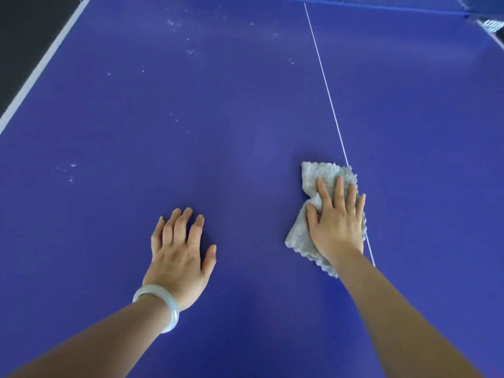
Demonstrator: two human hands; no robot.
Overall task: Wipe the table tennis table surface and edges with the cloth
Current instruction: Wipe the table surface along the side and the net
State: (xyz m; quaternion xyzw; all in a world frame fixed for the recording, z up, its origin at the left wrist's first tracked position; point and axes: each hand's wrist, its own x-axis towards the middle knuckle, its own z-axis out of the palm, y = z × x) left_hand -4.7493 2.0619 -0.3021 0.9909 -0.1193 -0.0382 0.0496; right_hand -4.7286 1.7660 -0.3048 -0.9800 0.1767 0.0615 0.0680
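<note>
Right hand (336, 227), fingers spread, pressing grey cloth (324, 175) flat on blue bench (245, 105) beside centre line (324, 83) | left hand (180, 246) spread on bare surface | risk: missing pale specks (191, 51) far left through short strokes

floor (24, 36): dark grey, matte | position: upper-left corner | light: even, diffuse

One table (245, 105); one cloth (321, 173); two grips (177, 255) (338, 222); one bangle (174, 309)

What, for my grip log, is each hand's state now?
Left hand: open, resting on the table, holding nothing.
Right hand: open, pressing the cloth flat.
</note>
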